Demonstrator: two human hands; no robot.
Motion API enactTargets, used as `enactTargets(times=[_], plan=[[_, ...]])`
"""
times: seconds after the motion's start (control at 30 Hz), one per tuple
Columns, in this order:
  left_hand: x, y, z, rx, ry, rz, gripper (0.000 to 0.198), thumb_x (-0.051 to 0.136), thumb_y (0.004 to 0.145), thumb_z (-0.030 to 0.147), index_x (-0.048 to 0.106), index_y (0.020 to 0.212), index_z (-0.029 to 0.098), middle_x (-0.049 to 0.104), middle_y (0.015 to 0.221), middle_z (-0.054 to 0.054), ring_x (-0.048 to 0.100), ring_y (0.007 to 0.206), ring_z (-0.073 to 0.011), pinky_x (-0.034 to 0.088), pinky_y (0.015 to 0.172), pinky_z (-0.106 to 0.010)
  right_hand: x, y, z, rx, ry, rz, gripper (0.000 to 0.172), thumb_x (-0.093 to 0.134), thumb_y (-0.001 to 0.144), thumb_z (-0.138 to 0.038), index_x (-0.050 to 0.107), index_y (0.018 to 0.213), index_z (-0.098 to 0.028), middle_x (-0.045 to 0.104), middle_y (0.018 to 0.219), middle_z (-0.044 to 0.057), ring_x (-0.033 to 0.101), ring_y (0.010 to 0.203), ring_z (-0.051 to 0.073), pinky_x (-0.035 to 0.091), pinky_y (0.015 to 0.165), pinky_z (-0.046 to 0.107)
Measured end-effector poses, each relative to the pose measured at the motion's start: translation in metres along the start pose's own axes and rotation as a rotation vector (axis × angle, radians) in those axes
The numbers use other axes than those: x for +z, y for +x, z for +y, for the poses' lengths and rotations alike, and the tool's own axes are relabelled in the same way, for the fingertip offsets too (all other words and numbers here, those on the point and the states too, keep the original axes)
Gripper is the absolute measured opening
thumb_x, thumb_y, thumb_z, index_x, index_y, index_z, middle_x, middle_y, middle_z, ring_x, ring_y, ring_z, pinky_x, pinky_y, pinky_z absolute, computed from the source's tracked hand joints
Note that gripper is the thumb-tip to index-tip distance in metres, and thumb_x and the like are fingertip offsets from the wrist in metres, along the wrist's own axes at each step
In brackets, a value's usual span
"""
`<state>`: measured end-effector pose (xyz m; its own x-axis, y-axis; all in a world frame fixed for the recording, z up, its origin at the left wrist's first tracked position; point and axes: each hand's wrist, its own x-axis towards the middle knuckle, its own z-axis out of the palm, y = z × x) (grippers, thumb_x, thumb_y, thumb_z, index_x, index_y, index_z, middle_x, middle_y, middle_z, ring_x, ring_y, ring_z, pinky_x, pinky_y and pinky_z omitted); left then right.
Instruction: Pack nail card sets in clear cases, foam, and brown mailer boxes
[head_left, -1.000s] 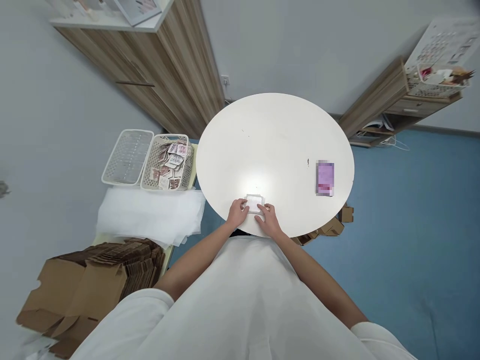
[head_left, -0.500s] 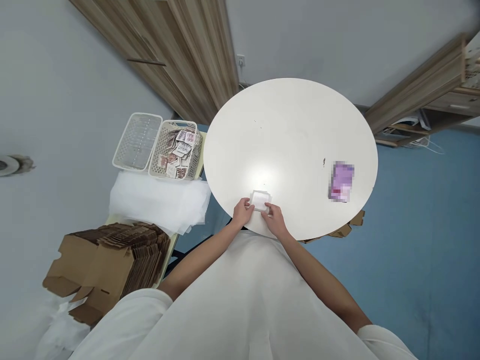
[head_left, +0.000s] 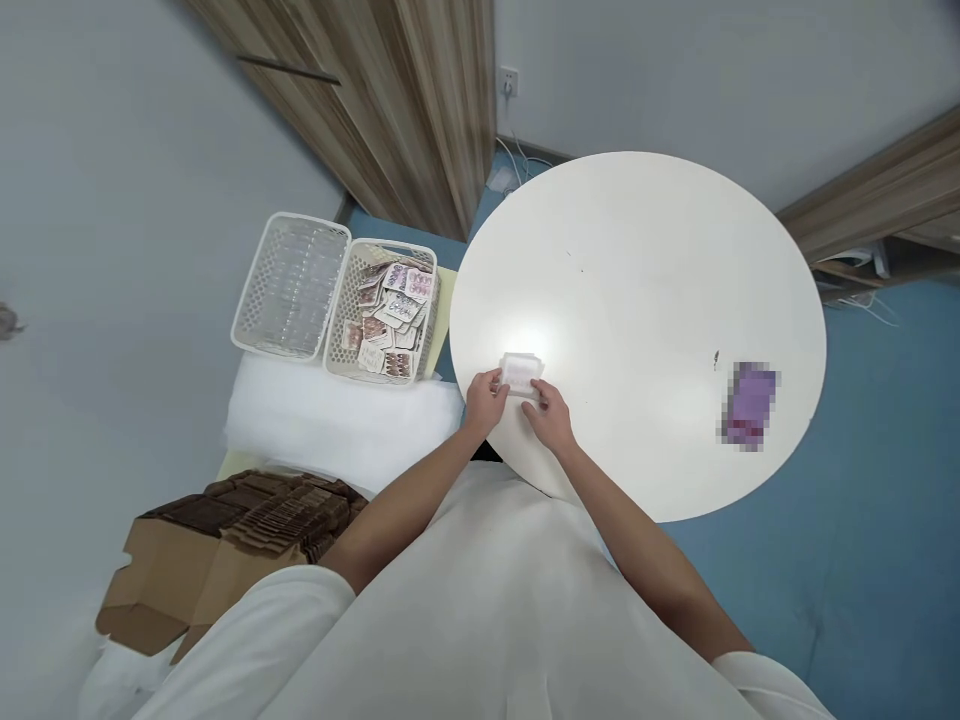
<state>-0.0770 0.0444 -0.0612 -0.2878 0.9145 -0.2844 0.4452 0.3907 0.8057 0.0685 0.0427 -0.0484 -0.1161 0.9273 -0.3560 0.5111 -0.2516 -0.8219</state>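
Observation:
A small, clear-to-whitish rectangular plastic case (head_left: 520, 373) is held between my two hands, close to the near left edge of the white oval table (head_left: 637, 250). On its left side, my left hand (head_left: 486, 402) grips the edge with thumb and fingers. My right hand (head_left: 550, 416) has its fingers bent around the lower right corner. Faint pinkish marks show through the case, too small to make out.
Left of the table stand a white basket (head_left: 328, 340) of small printed cards and another white basket (head_left: 234, 325) of clear plastic pieces. White sheets (head_left: 337, 415) and folded cardboard boxes (head_left: 169, 575) lie nearer me. A blurred purple item (head_left: 751, 400) lies on the table's right.
My view has turned, so the table and purple item appear farther right. Both hands stay on the case, which sits slightly higher in view; faint pinkish marks now show in it.

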Motion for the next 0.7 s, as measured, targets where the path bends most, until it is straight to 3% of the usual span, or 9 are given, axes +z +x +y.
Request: enactTargets(times=[0.17, 0.33, 0.7], plan=[[-0.030, 0.053, -0.007, 0.029, 0.008, 0.089, 0.030, 0.056, 0.073, 0.021, 0.057, 0.103, 0.016, 0.058, 0.094, -0.007, 0.057, 0.072, -0.0138, 0.049, 0.073, -0.031, 0.029, 0.048, -0.033, -0.034, -0.025, -0.024, 0.052, 0.053, 0.071, -0.031, 0.045, 0.121, -0.024, 0.044, 0.128, 0.006, 0.043, 0.115, 0.022, 0.043, 0.090, 0.038], [-0.045, 0.090, -0.007, 0.097, -0.004, 0.123, 0.025, 0.054, 0.076, 0.021, 0.058, 0.100, 0.016, 0.059, 0.099, -0.008, 0.057, 0.078, -0.0143, 0.048, 0.073, -0.028, 0.044, 0.077, -0.050, -0.046, -0.004, -0.059, 0.060, 0.054, 0.071, -0.031, 0.037, 0.128, -0.025, 0.033, 0.138, 0.005, 0.036, 0.123, 0.023, 0.042, 0.092, 0.039], [-0.048, 0.096, -0.009, 0.130, -0.014, 0.117, 0.025, 0.052, 0.077, 0.023, 0.057, 0.101, 0.016, 0.058, 0.097, -0.007, 0.055, 0.088, -0.0171, 0.046, 0.079, -0.031, 0.048, 0.082, -0.046, -0.088, -0.089, -0.101, 0.070, 0.055, 0.071, -0.033, 0.025, 0.134, -0.026, 0.022, 0.143, 0.004, 0.020, 0.130, 0.026, 0.027, 0.102, 0.049]])
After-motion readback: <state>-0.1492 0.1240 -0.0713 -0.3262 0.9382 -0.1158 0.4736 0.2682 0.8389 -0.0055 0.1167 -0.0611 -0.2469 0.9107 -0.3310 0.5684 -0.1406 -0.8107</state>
